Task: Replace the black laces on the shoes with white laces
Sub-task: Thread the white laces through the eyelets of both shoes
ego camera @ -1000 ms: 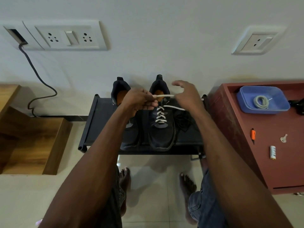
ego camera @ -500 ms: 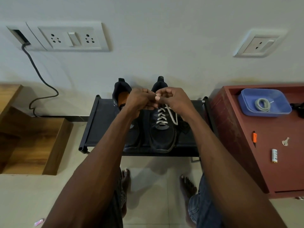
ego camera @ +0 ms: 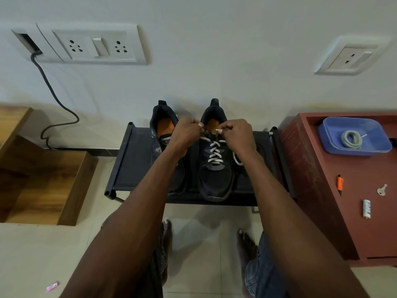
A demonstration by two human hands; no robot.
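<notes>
Hands (ego camera: 214, 136) pinching white lace (ego camera: 214, 150) ends over right shoe (ego camera: 216, 168), lengthwise heel toward wall, toe toward person.

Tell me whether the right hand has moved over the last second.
Yes. The right hand came in from the rack's right side to the right shoe's collar, pinching the white lace.

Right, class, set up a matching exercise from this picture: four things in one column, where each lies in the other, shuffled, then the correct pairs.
Things:
1. coiled lace
2. shoes
3. key
4. cable

Places:
A. on the black rack
B. in the blue tray
C. hanging down the wall
D. bare on the red cabinet

Pairs: 1-B, 2-A, 3-D, 4-C
</notes>
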